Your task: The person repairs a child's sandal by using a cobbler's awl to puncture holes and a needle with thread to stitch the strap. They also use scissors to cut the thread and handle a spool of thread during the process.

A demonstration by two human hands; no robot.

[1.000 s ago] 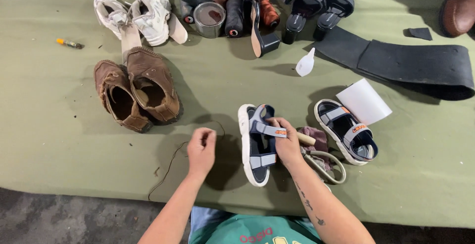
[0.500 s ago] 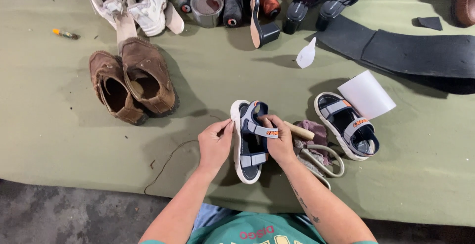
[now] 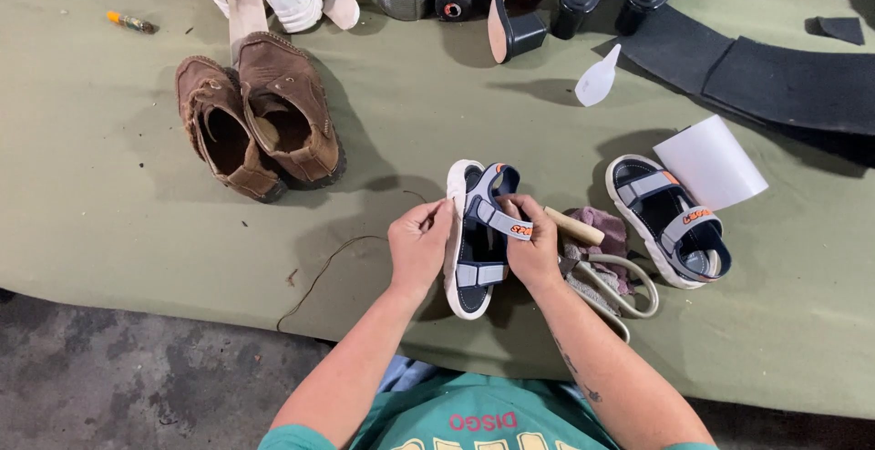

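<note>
Holding one sandal [image 3: 476, 240] | two hands: left hand [image 3: 417, 251], right hand [image 3: 533, 251]

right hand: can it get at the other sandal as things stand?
Probably yes. The other sandal lies just beyond the right hand, with only a rag between, though that hand is busy gripping the held sandal.

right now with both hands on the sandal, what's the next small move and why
Probably pull the thread taut with the left hand. It trails slack across the cloth from the sandal, whose white sole edge that hand pinches, while the right hand steadies the strap side with a wooden handle in it.
</note>
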